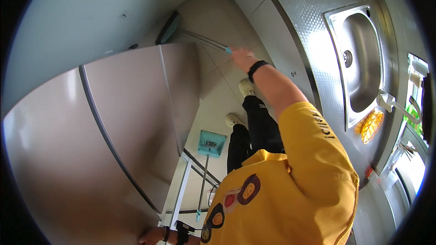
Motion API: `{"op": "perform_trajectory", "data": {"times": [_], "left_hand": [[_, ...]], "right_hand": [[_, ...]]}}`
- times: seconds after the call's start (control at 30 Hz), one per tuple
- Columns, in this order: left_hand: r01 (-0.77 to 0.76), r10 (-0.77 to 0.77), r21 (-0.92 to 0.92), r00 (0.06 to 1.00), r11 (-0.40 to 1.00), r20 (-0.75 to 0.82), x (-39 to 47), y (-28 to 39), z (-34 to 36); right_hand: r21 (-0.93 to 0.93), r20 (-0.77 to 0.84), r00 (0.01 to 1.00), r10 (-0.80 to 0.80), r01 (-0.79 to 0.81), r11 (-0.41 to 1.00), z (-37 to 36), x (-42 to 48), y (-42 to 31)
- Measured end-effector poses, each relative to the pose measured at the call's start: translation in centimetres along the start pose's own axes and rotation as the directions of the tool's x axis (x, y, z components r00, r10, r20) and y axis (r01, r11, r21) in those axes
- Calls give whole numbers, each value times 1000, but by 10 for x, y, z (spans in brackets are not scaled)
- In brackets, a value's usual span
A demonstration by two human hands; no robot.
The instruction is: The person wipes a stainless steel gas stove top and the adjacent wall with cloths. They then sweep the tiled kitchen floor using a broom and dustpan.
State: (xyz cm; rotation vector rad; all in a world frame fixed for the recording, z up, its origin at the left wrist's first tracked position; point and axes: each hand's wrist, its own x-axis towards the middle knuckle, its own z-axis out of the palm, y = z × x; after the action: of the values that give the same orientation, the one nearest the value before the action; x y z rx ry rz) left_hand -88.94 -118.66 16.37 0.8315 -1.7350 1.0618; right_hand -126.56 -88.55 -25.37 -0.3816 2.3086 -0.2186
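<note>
My right hand point(241, 57), with a black band at the wrist, grips the turquoise end of a broom's metal handle point(207, 41). The broom's turquoise head with dark bristles point(168, 28) is in the gap between the pale wall and the refrigerator's far end. At the bottom edge, my left hand point(152, 235) touches the lower part of the brownish refrigerator point(133, 109); its fingers are partly hidden and cut off by the dark rim. A turquoise dustpan point(212, 143) with a long metal handle lies on the floor beside my feet.
On the right runs a metal countertop point(306, 17) with a steel sink point(362, 61), a white faucet point(386, 101) and an orange-yellow basket point(372, 127). White cabinets point(286, 37) stand below it. A metal-framed door point(182, 190) is near the dustpan's handle. My shoes point(246, 88) are on the tiles.
</note>
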Motion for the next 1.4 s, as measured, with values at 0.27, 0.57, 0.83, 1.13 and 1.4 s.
{"op": "perform_trajectory", "data": {"times": [0.27,0.57,0.83,1.13,1.4], "left_hand": [[-145,146,18,988,989,-40,6,-3,-8],[-190,204,-149,975,970,84,4,-32,-17],[84,86,-762,980,642,180,-15,-33,-38],[145,336,-788,848,598,410,-94,-102,-102],[375,447,-651,501,660,741,-180,-178,-128]], "right_hand": [[92,-38,974,222,-217,972,45,-113,83],[155,36,938,345,-347,925,159,-251,98],[50,167,954,251,-262,964,228,-393,40],[440,354,914,199,-350,827,239,-489,32],[544,37,961,276,-251,801,245,-444,68]]}}
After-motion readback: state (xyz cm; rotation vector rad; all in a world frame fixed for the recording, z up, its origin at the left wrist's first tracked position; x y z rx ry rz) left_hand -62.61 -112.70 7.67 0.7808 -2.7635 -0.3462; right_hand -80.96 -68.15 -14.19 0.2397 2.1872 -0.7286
